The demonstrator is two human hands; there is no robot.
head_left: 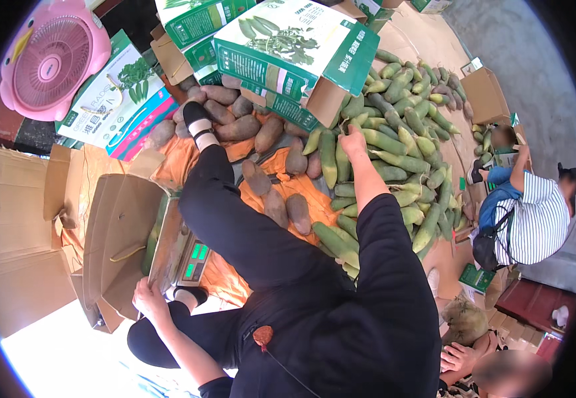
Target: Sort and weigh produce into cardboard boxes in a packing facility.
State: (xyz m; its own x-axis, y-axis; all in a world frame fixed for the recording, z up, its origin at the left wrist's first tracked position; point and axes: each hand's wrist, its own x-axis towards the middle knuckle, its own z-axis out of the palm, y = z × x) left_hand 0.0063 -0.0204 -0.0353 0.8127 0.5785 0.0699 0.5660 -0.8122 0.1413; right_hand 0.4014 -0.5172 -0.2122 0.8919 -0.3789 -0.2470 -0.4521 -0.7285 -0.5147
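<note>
My right hand [353,142] reaches into the near left side of a big heap of green radishes [401,159]. Its fingers close round the upper end of one green radish [343,166], partly hidden by the hand. At the lower left, my left hand [150,300] pinches the edge of an open cardboard box [119,225]. Inside that box lies at least one green radish [153,240]. The box stands beside a digital scale [194,262] with green lit figures; whether it rests on the scale's pan is hidden.
Brownish root vegetables [238,127] lie on orange sheeting [231,275] around my foot. Printed green-and-white cartons [294,40] stack at the far side. A pink fan [56,60] stands far left. On the right, a person in a striped shirt [533,209] bends over; another person's hand [459,357] shows lower right.
</note>
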